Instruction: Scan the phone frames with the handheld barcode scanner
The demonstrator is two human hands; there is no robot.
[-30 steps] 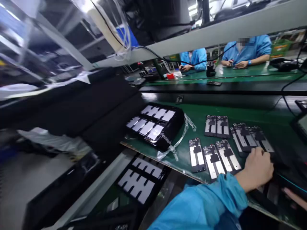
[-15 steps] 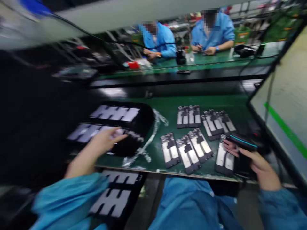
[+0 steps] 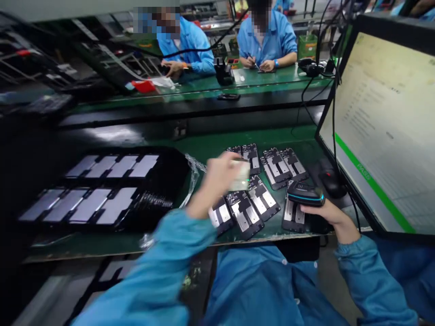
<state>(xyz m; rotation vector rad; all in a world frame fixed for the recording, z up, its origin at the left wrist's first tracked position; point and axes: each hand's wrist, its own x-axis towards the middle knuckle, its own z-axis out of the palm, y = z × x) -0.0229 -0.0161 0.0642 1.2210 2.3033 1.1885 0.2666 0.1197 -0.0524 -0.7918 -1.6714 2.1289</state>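
In my left hand (image 3: 217, 179) is a flat, pale phone battery (image 3: 241, 175), gripped between thumb and fingers above the phone housings. A small green spot shows near its right edge. My right hand (image 3: 335, 215) is wrapped round a black barcode scanner (image 3: 305, 194) with a blue light strip; its head faces left. Beneath the scanner lies one phone housing (image 3: 292, 217), partly covered. Several other phone housings (image 3: 245, 216), with dark boards and silver bays, are spread on the green bench. To the left, a black tray (image 3: 171, 170) holds two rows of flat silver-grey batteries (image 3: 117, 206).
A monitor (image 3: 380, 122) showing a green PASS bar stands at the right, with a mouse (image 3: 330, 182) and hanging cables beside it. Clear plastic wrap (image 3: 194, 174) lies by the tray. Two co-workers in blue sit across at another bench (image 3: 251, 83).
My left hand has moved right from the tray to above the phone housings, with a battery now in it. The view has turned right, bringing more of the monitor into sight.
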